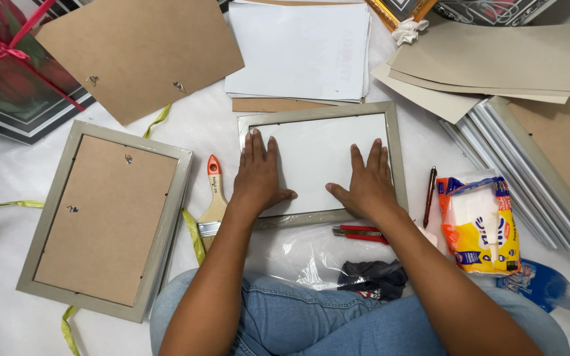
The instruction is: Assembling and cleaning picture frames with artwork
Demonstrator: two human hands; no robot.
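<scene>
While the person is sitting cross-legged in blue jeans, both hands are lying flat on the white sheet (315,161) inside a grey picture frame (396,155), which is resting face down on the white floor (8,178) just ahead of the knees. The left hand (256,177) is pressing on the sheet's left part, the right hand (366,181) on its right part; the fingers (256,146) of both are lying extended and close together, thumbs angled inward, gripping nothing. Left of this frame a small paintbrush (214,198) is lying, and beyond it a second frame (103,217) with its brown backing in place. Right of the frame a pen (429,195) and a tissue pack (477,224) are lying; red pliers (359,233) are sitting just below its near edge.
</scene>
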